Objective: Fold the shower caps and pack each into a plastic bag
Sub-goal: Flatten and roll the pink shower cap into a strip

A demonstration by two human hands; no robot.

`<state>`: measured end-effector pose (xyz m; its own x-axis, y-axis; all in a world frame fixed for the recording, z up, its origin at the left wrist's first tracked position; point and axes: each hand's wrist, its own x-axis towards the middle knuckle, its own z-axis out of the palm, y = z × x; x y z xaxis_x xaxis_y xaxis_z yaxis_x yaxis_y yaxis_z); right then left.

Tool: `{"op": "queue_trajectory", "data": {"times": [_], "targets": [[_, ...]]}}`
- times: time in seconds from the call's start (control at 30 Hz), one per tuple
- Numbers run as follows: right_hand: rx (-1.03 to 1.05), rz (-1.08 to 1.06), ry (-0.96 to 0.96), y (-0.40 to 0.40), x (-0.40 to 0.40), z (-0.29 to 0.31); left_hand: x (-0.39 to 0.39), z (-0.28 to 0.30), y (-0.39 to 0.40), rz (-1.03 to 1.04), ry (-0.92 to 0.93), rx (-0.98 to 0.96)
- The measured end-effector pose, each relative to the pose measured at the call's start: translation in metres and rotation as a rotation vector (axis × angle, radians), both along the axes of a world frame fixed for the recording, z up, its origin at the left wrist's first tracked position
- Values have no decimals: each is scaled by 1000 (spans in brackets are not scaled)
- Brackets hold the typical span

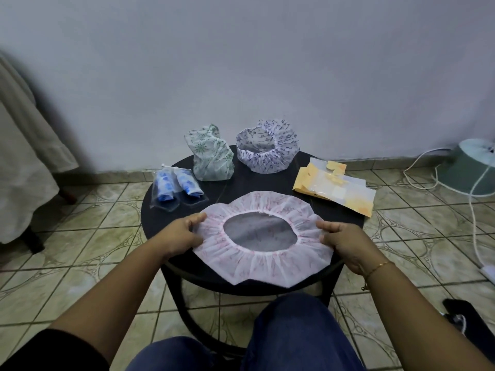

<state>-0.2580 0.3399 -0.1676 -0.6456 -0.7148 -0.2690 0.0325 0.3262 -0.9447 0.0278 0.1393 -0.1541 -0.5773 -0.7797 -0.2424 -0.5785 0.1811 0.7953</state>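
A pink-patterned white shower cap [267, 266] lies spread flat, opening up, on the near part of a round black table [241, 180]. My left hand [182, 232] pinches its left edge and my right hand [345, 241] pinches its right edge. At the back stand a green-flowered cap [211, 156] and a purple-patterned cap [267, 152], both unfolded. At the left lie two clear plastic bags [176, 187], each holding a rolled blue-patterned cap. A pile of yellow and clear plastic bags [334, 188] lies at the right edge.
The table stands on a tiled floor against a pale wall. A fan base [471, 167] with white cables sits on the floor at right. Draped cloth [21, 145] hangs at left. A dark object [471, 319] lies at lower right. My knees are under the table's near edge.
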Motion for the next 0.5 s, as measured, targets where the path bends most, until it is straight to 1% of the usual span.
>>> {"op": "queue_trajectory", "data": {"times": [0.1, 0.23, 0.3, 0.37, 0.5], "targets": [[-6, 18, 1, 0, 1, 3, 0, 1, 2, 19, 27, 62], [-22, 48, -20, 4, 3, 6, -1, 3, 0, 142, 168, 81], [4, 71, -26, 6, 4, 9, 1, 2, -1, 144, 196, 127], [43, 79, -14, 6, 4, 8, 3, 2, 0, 127, 171, 148], [42, -1, 27, 4, 3, 9, 3, 1, 2, 145, 76, 82]]}}
